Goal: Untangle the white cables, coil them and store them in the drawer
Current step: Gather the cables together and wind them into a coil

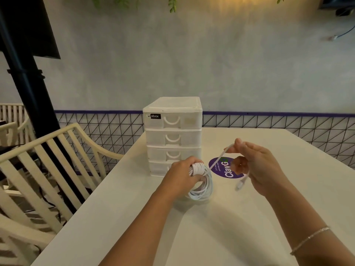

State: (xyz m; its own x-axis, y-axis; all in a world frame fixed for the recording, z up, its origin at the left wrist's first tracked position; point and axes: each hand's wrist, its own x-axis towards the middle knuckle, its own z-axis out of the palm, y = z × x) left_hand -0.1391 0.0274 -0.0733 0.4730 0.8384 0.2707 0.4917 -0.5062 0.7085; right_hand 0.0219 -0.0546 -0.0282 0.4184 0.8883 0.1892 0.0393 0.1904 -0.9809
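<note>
My left hand (184, 174) grips a coil of white cable (201, 186) above the white table (240, 227), with several turns wound round its upper part. The loops hang down to the tabletop. My right hand (257, 164) pinches the free end of the same cable, which runs from the coil up to my fingertips and back down past my palm. The plug (240, 186) dangles below that hand. Behind my hands stands a white plastic drawer unit (172, 135) with several drawers, all of them closed.
A round purple sticker (224, 169) lies on the table between my hands. Cream slatted chairs (48, 169) stand to the left of the table. A black wire fence (288, 123) and a grey wall run behind it. A black post (25, 73) rises at the left.
</note>
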